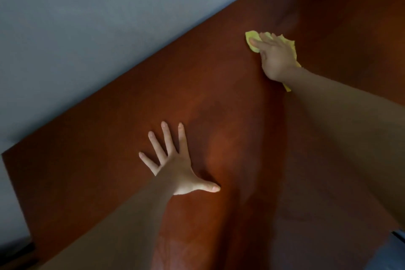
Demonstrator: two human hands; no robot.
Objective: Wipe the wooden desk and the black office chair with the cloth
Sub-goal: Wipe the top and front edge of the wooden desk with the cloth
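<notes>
Seemingly flat right hand [277,59] presses cloth [251,36] — desk [219,105].

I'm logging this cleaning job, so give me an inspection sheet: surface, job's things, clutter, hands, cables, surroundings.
Surface: reddish-brown wooden desk, dimly lit.
Job's things: yellow cloth on the desk under the right hand; office chair not in view.
Clutter: nothing seen.
Hands: left hand flat on the desk, fingers spread; right hand presses the cloth.
Cables: nothing seen.
Surroundings: grey-blue surface beyond the desk's far edge.
</notes>
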